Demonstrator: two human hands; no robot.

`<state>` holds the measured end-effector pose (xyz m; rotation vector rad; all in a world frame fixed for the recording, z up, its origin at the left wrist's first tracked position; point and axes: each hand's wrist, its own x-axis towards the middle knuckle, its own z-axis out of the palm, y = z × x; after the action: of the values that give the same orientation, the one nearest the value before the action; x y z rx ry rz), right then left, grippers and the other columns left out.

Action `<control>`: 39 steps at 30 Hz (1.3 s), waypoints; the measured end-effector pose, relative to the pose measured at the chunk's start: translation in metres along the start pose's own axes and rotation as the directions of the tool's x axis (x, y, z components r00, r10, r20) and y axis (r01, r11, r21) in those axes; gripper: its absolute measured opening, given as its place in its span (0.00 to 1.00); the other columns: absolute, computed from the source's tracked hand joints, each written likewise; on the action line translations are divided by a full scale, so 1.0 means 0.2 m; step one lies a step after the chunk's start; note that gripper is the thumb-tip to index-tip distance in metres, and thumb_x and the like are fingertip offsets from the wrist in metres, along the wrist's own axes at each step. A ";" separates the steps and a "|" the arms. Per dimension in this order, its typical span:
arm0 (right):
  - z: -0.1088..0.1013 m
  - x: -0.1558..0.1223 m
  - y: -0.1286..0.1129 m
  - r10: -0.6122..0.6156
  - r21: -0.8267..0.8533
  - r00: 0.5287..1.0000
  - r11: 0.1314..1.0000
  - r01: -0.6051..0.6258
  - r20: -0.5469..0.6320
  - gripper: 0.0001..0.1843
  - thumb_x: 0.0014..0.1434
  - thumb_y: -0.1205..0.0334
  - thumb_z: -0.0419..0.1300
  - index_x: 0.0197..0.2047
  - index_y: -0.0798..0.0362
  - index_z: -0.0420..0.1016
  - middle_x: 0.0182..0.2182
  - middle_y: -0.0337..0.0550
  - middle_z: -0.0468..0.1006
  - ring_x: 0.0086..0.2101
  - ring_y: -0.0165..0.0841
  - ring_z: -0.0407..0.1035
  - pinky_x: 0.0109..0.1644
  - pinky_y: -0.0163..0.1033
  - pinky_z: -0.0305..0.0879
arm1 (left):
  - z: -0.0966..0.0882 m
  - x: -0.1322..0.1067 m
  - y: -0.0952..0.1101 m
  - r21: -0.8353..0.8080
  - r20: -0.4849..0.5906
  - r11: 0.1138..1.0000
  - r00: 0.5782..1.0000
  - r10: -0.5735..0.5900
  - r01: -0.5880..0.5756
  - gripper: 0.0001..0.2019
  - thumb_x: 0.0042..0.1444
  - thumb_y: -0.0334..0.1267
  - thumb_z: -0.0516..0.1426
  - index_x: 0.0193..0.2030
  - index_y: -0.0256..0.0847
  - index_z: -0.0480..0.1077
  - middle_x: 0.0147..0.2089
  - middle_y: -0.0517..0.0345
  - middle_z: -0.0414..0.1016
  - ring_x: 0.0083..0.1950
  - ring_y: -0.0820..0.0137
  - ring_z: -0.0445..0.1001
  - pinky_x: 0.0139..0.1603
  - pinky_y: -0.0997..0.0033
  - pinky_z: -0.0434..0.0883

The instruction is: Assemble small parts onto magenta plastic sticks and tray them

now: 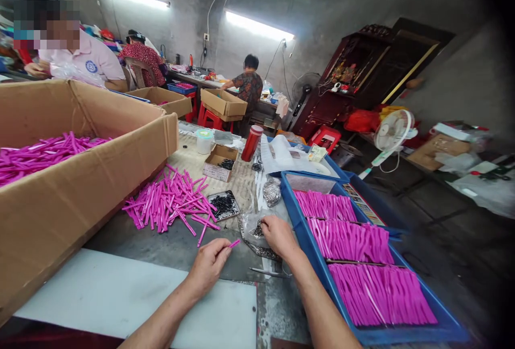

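Between the thumb and fingers of my left hand [209, 264] is a magenta plastic strip [235, 243], its tip poking out to the right. My right hand [279, 235] reaches into a clear plastic bag [250, 224] of small metal parts, fingertips bent together; whatever they pinch is too small to make out. Beyond my left hand lies a loose pile of magenta strips [167, 201]. A small tray of black parts [223, 205] sits just right of the pile. Tweezers [269, 273] rest on the table below my right hand.
A big cardboard box [100, 177] of magenta strips stands at left. On the right, a blue crate [446, 333] holds rows of strips. A white board [120, 295] lies in front. Farther back are a small carton [215, 171] and a red bottle [252, 144]. Several people sit behind.
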<state>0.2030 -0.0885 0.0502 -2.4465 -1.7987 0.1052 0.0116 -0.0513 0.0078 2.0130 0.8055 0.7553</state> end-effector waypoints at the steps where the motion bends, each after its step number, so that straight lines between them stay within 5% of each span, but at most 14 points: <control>1: 0.01 0.02 0.00 0.002 -0.013 1.000 1.000 -0.002 0.029 0.12 0.51 0.67 0.47 0.29 0.55 0.72 0.30 0.47 0.75 0.33 0.35 0.68 0.35 0.35 0.57 | 0.00 0.00 0.00 0.005 0.002 1.000 1.000 -0.001 0.001 0.11 0.53 0.37 0.46 0.27 0.38 0.66 0.24 0.61 0.66 0.28 0.72 0.65 0.28 0.77 0.62; 11: 0.09 0.08 0.00 -0.001 -0.024 0.992 1.000 0.004 0.125 0.11 0.47 0.68 0.50 0.28 0.57 0.74 0.28 0.51 0.76 0.30 0.37 0.69 0.30 0.35 0.55 | -0.01 -0.01 0.02 -0.006 0.020 1.000 1.000 0.016 -0.016 0.11 0.53 0.35 0.46 0.27 0.38 0.67 0.25 0.59 0.67 0.28 0.72 0.66 0.30 0.76 0.62; 17: 0.06 0.03 0.01 -0.017 0.050 0.999 0.999 0.015 0.036 0.13 0.51 0.68 0.45 0.27 0.56 0.71 0.27 0.46 0.75 0.30 0.33 0.67 0.32 0.33 0.55 | -0.01 0.00 0.01 -0.048 0.004 0.999 1.000 0.000 0.000 0.11 0.53 0.35 0.46 0.26 0.38 0.67 0.24 0.59 0.66 0.27 0.71 0.64 0.29 0.76 0.61; 21: 0.01 -0.04 -0.01 -0.004 0.250 0.989 0.967 0.042 -0.148 0.14 0.54 0.65 0.43 0.31 0.57 0.69 0.29 0.44 0.72 0.32 0.31 0.65 0.36 0.32 0.56 | -0.01 -0.01 0.01 -0.092 -0.021 0.996 1.000 -0.022 0.020 0.11 0.52 0.36 0.47 0.24 0.37 0.66 0.22 0.61 0.64 0.25 0.73 0.62 0.27 0.77 0.60; 24: 0.00 -0.10 -0.04 0.057 0.528 0.966 0.845 0.087 -0.251 0.12 0.53 0.61 0.46 0.30 0.56 0.68 0.26 0.42 0.70 0.29 0.31 0.64 0.33 0.33 0.56 | -0.01 -0.01 0.01 -0.136 -0.005 0.990 0.999 -0.038 0.037 0.11 0.52 0.36 0.47 0.25 0.37 0.66 0.22 0.61 0.63 0.25 0.73 0.62 0.26 0.78 0.60; 32: 0.10 -0.19 -0.14 0.066 0.915 0.998 0.401 -0.049 0.024 0.11 0.50 0.56 0.50 0.25 0.56 0.63 0.16 0.33 0.57 0.18 0.25 0.51 0.21 0.30 0.48 | -0.01 -0.01 0.01 -0.218 0.023 0.974 0.998 -0.065 0.069 0.09 0.52 0.35 0.48 0.26 0.36 0.66 0.23 0.60 0.62 0.26 0.73 0.61 0.27 0.79 0.60; 34: 0.11 -0.20 -0.16 0.059 0.907 0.998 0.418 -0.056 0.034 0.12 0.50 0.56 0.50 0.24 0.55 0.63 0.17 0.33 0.57 0.18 0.25 0.51 0.21 0.30 0.48 | -0.01 -0.01 0.00 -0.236 0.016 0.969 0.998 -0.068 0.070 0.09 0.52 0.35 0.48 0.27 0.36 0.67 0.23 0.60 0.63 0.27 0.73 0.61 0.27 0.79 0.61; 39: 0.12 -0.23 -0.21 0.021 0.746 0.999 0.666 0.017 -0.042 0.11 0.51 0.60 0.48 0.23 0.55 0.64 0.17 0.34 0.59 0.22 0.27 0.55 0.25 0.31 0.50 | 0.00 -0.02 -0.01 -0.254 -0.003 0.964 0.997 -0.081 0.078 0.09 0.52 0.36 0.48 0.27 0.36 0.67 0.23 0.61 0.63 0.26 0.73 0.61 0.27 0.79 0.60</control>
<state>0.1468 -0.1187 0.0310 -1.8155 -1.3299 0.6461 0.0082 -0.0521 0.0049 1.7389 0.7520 0.7853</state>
